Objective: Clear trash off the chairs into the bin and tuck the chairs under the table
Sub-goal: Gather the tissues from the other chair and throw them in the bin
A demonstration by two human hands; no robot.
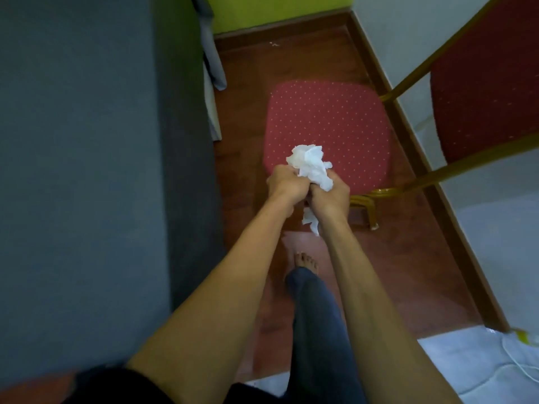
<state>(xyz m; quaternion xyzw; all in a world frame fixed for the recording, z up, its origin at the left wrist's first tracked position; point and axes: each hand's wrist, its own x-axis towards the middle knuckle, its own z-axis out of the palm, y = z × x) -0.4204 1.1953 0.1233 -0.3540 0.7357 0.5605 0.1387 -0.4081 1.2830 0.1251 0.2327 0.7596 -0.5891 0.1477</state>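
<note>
A wad of crumpled white tissue paper (309,163) is squeezed between my two hands above the near edge of a red dotted chair seat (329,121). My left hand (284,183) grips the wad from the left. My right hand (331,193) grips it from the right, and a strip of tissue hangs below that wrist. The chair has a gold metal frame (364,201) and its red backrest (490,77) rises at the right. No bin is in view.
A table under a dark grey cloth (87,141) fills the left side. Reddish wooden floor (250,68) runs between table and chair. White wall and skirting (379,71) stand behind the chair. My bare foot (304,260) steps on the floor. A white cable (519,363) lies at lower right.
</note>
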